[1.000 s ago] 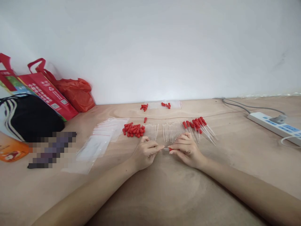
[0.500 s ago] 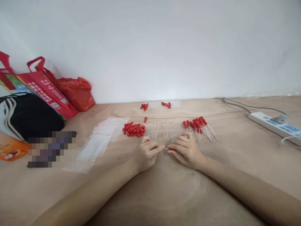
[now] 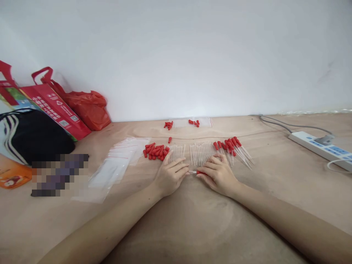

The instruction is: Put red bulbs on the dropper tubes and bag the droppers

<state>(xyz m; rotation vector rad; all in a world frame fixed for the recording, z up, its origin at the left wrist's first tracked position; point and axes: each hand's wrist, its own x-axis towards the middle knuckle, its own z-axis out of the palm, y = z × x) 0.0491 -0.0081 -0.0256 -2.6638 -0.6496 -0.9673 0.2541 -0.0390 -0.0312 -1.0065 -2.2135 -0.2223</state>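
My left hand is closed on a clear glass dropper tube, pinching it near the fingertips. My right hand grips a red rubber bulb at the tube's right end; most of the bulb is hidden by the fingers. Beyond my left hand lie a pile of red rubber bulbs and a row of bare glass tubes. A second row of bare tubes lies beyond my right hand. Several droppers with red bulbs fitted fan out to its right.
Clear zip bags lie to the left. Further left stand a black drawstring bag, a red carrier bag and a red plastic bag. A white power strip is at the right. More bulbs lie near the wall.
The fingers of my left hand have shifted their grip along the tube, and more of the glass shows between my hands. My right hand stays almost in place on the bulb.
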